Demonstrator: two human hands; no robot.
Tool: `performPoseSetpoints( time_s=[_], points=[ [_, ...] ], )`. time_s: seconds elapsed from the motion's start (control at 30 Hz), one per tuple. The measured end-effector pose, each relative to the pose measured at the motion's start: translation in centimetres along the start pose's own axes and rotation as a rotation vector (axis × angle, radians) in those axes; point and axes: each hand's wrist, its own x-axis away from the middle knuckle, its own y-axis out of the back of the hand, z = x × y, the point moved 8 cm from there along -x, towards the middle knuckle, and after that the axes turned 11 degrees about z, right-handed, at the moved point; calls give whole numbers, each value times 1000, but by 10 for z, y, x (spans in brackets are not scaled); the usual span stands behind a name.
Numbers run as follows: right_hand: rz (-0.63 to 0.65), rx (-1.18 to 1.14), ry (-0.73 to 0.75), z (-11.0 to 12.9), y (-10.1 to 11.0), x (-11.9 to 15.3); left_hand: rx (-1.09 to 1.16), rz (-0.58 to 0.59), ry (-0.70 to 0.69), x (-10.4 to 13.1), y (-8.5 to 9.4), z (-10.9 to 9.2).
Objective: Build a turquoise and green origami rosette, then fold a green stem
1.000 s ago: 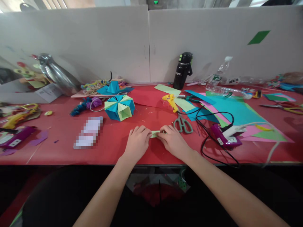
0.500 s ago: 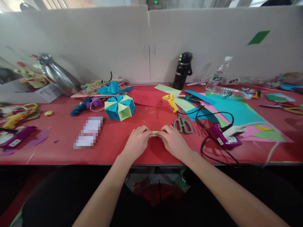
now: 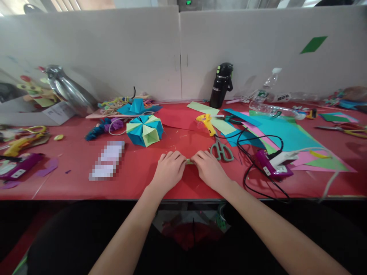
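A small light-green paper strip [image 3: 189, 161] lies flat between my hands near the table's front edge. Its left end is pinched by the fingers of my left hand [image 3: 169, 169]. My right hand [image 3: 209, 168] grips the other end, and only the short middle part of the strip shows. Behind my left hand sits a blue and light-green folded paper ball [image 3: 145, 130]. Grey-handled scissors [image 3: 221, 151] lie just beyond my right hand, with a yellow glue gun [image 3: 207, 123] behind them.
At right, a purple power strip [image 3: 272, 165] with a black cable [image 3: 245, 179] lies by coloured paper sheets [image 3: 286, 133]. A black bottle [image 3: 220, 86] stands at the back. A blurred-out flat object [image 3: 107, 160] and a steel jug [image 3: 70, 89] are at left.
My left hand has shifted slightly to the right along the strip, and less of the strip shows between my hands. The other objects have stayed in place.
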Motion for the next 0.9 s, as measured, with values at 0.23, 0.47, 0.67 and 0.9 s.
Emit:
performPoseSetpoints(
  time_s=[0.23, 0.47, 0.67, 0.9],
  points=[
    [-14, -72, 4, 1, 3, 1, 36, 68, -19, -3, 0, 3],
    [-17, -97, 65, 7, 6, 4, 71, 132, -15, 1, 3, 2],
    [-5, -52, 65, 7, 3, 2, 50, 81, -12, 4, 2, 0],
    [13, -102, 73, 2, 5, 1, 122, 90, -22, 1, 0, 3]
  ],
)
